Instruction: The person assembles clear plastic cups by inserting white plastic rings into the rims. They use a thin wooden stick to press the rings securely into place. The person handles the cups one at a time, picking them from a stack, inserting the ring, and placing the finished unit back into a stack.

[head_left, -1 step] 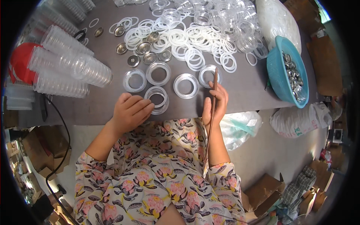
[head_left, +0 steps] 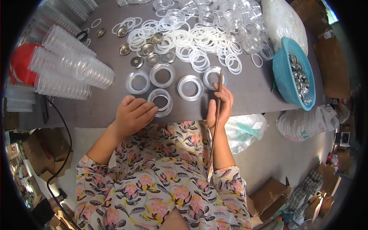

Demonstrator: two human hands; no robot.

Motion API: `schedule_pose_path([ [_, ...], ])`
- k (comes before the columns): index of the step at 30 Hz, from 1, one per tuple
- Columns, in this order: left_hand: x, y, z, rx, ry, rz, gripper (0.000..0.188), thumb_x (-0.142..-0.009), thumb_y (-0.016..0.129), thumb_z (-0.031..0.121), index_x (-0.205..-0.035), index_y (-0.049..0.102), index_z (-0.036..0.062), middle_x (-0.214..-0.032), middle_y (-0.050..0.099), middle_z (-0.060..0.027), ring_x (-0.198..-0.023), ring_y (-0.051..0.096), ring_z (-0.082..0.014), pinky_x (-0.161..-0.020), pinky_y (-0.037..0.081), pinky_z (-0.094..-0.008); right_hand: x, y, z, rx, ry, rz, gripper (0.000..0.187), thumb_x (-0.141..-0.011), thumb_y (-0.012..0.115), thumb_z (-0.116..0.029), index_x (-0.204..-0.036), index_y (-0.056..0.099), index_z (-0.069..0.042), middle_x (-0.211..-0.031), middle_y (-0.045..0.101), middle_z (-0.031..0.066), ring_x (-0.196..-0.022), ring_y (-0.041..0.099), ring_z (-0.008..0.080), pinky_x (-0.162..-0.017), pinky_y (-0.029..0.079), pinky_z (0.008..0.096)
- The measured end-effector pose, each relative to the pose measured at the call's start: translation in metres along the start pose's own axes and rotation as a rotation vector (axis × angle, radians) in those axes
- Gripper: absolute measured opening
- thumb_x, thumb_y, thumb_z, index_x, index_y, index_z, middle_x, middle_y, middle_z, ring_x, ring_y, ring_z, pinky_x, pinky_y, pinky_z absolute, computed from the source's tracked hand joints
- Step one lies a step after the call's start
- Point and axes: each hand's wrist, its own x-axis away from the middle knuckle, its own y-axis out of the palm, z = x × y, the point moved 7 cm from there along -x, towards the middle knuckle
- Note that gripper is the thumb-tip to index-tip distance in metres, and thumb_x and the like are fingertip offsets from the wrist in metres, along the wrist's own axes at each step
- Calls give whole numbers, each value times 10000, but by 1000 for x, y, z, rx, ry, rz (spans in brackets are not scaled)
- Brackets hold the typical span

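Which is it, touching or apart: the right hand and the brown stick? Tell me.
Touching: the head view shows the brown stick held in the right hand, passing between thumb and fingers.

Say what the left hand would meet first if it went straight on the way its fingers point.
The left hand would most likely meet the clear ring just beyond its fingertips; they may already touch it, as depth is unclear.
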Motion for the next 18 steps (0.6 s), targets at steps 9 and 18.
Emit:
schedule_pose_path([
  [9, 2, 14, -3, 89, 7, -239, 204, -699, 667, 102, -897, 615, 101, -892, 599, 2, -821, 551, -170, -703, 396, -321, 0, 0, 1, 44, -18, -15, 156, -816, 509, -97, -948, 483, -19, -1086, 600, 195, -1125, 445, 321, -975, 314, 418],
  [18, -58, 14, -46, 346, -167, -153, 155, -738, 655, 78, -887, 612, 76, -891, 620, -47, -839, 563, -238, -732, 405, -356, -2, -1, -1, 39, -18, 1, 172, -759, 546, -66, -924, 503, -43, -1067, 619, 173, -1081, 489, 350, -928, 354, 439],
])
